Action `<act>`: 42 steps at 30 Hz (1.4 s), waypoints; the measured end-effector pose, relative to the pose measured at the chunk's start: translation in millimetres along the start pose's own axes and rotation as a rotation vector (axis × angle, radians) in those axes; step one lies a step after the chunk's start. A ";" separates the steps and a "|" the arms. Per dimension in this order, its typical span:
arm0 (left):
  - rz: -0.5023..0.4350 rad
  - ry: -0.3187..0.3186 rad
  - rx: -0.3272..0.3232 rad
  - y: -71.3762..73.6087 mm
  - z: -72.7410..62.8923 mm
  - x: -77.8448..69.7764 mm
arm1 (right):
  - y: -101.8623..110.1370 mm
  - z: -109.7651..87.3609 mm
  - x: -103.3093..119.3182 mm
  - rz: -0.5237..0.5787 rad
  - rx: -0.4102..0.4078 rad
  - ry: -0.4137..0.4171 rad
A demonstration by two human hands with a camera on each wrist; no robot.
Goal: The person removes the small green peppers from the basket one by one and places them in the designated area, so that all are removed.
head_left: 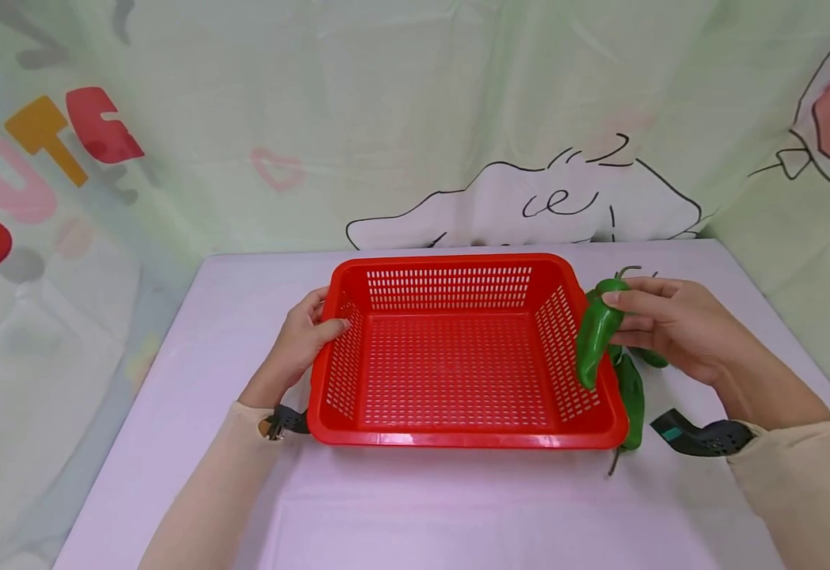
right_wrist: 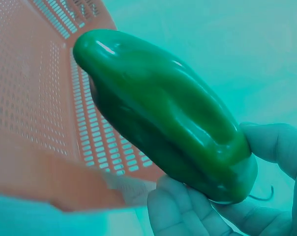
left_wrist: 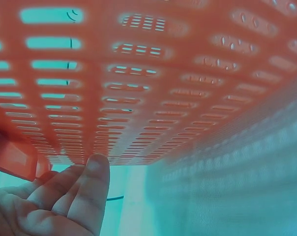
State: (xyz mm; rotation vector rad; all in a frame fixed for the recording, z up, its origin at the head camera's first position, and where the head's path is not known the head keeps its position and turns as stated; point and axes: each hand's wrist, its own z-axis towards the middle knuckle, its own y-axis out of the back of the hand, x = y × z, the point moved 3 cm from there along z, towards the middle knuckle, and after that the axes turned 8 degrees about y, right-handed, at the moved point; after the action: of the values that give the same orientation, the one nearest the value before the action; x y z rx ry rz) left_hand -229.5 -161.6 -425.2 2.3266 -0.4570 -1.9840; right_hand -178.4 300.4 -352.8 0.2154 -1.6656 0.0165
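Note:
A red perforated plastic basket [head_left: 454, 372] occupies the middle of the table, its inside bare. My left hand [head_left: 294, 344] grips its left wall, thumb over the rim and fingers outside; the left wrist view shows those fingertips [left_wrist: 95, 167] against the holed plastic [left_wrist: 153, 105]. Between thumb and fingers, my right hand [head_left: 693, 328] pinches a glossy green pepper [head_left: 599, 332] near its stem end. It hangs tip down, overlapping the basket's right rim in the head view. In the right wrist view the pepper [right_wrist: 173, 123] stretches away from the fingers with the basket [right_wrist: 30, 83] behind.
Just right of the basket, another green pepper [head_left: 631, 404] lies on the table with its stem toward me. More green [head_left: 650, 358] shows under my right hand, mostly hidden. A pale cloth covers the table [head_left: 451, 507]. A printed curtain [head_left: 401, 103] hangs behind and on both sides.

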 end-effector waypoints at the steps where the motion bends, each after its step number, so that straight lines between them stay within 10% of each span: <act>1: -0.001 -0.001 0.002 -0.3 0.2 -0.1 | 3.5 -1.6 -1.1 0.026 -0.007 0.001; 42: -0.003 0.004 0.013 1.1 1.0 2.7 | 70.1 -40.7 -95.0 -0.171 -0.001 -0.204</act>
State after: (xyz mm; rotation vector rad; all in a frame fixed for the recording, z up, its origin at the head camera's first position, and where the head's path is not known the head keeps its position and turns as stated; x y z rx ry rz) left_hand -230.3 -163.1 -427.8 2.3404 -0.4683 -1.9828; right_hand -140.4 387.4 -434.0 0.3678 -1.8450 -0.1395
